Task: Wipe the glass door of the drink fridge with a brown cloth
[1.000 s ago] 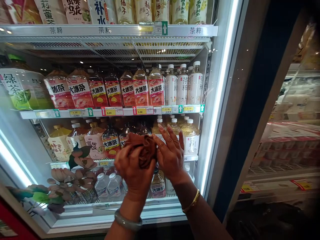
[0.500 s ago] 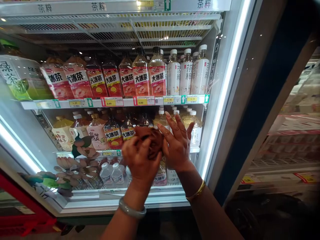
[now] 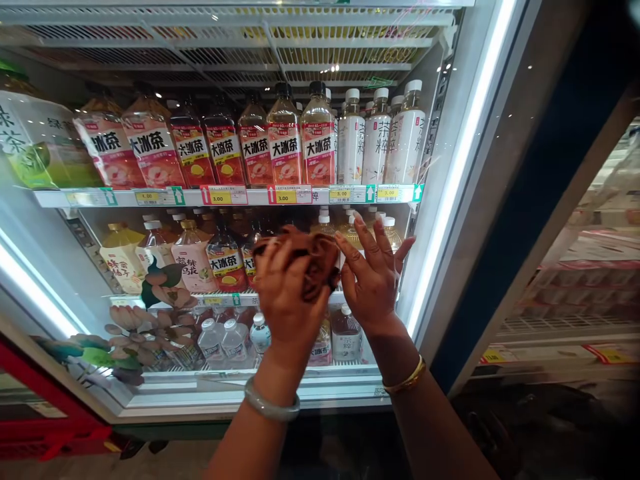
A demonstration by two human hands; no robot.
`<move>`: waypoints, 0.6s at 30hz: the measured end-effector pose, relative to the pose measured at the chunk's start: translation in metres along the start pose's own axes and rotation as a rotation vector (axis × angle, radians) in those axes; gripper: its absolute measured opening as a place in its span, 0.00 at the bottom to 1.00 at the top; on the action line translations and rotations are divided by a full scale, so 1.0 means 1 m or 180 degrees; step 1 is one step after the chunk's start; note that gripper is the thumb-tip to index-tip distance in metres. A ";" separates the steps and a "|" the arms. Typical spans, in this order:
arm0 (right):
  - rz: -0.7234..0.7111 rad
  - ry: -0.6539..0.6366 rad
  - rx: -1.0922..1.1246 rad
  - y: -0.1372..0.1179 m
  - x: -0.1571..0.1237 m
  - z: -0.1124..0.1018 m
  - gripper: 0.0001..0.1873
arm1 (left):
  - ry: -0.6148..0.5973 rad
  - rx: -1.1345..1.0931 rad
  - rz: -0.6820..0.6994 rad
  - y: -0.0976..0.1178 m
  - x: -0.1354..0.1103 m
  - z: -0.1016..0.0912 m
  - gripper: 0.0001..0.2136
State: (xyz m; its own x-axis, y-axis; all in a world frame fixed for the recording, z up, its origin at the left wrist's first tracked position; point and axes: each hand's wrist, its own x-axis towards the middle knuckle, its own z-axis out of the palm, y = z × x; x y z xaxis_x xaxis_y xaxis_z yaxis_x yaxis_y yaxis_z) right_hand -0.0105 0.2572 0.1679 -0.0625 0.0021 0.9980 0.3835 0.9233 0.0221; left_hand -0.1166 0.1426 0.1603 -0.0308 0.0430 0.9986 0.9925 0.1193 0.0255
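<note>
A crumpled brown cloth [image 3: 320, 263] is bunched in my left hand [image 3: 287, 293], whose fingers curl over it. My right hand [image 3: 371, 280] is open just to the right, fingers spread and pointing up. Its thumb side lies close to the edge of the cloth; I cannot tell if they touch. Both hands are raised in front of a lit drinks cooler [image 3: 320, 197], and they cover some of the bottles on its middle shelf.
Tea bottles [image 3: 319, 143] line the upper shelf above price tags. Lower down stand more bottles [image 3: 225, 257] and small clear ones [image 3: 213, 343]. Flower decals [image 3: 165, 293] mark the glass at left. A red crate-like object [image 3: 45, 400] sits at lower left; another shelf [image 3: 575, 287] is at right.
My right hand has shifted right and its fingers have spread wider, away from the cloth. My left hand, with the cloth, has moved slightly right and up. The view has tilted a little downward.
</note>
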 end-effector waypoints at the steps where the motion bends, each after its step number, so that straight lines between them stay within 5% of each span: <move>1: -0.0016 0.0037 -0.0020 0.003 0.000 -0.002 0.24 | -0.0100 -0.0111 0.0121 0.010 -0.003 0.004 0.19; 5: -0.0004 0.0080 -0.0026 0.015 0.000 -0.007 0.25 | -0.0229 -0.0157 0.0285 0.020 0.000 0.004 0.21; 11: -0.0073 0.0079 -0.0096 0.020 -0.006 -0.006 0.27 | 0.0182 0.0424 -0.0407 -0.007 0.010 -0.005 0.39; 18: -0.0026 0.0180 -0.0023 0.023 -0.007 -0.004 0.23 | -0.0186 -0.0362 0.0286 0.037 -0.009 0.016 0.27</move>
State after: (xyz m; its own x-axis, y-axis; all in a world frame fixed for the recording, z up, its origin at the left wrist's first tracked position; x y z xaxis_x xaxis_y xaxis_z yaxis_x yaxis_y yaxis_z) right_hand 0.0024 0.2773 0.1613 -0.0136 -0.0272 0.9995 0.3899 0.9204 0.0303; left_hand -0.0818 0.1629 0.1516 0.0553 0.1065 0.9928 0.9985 -0.0005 -0.0555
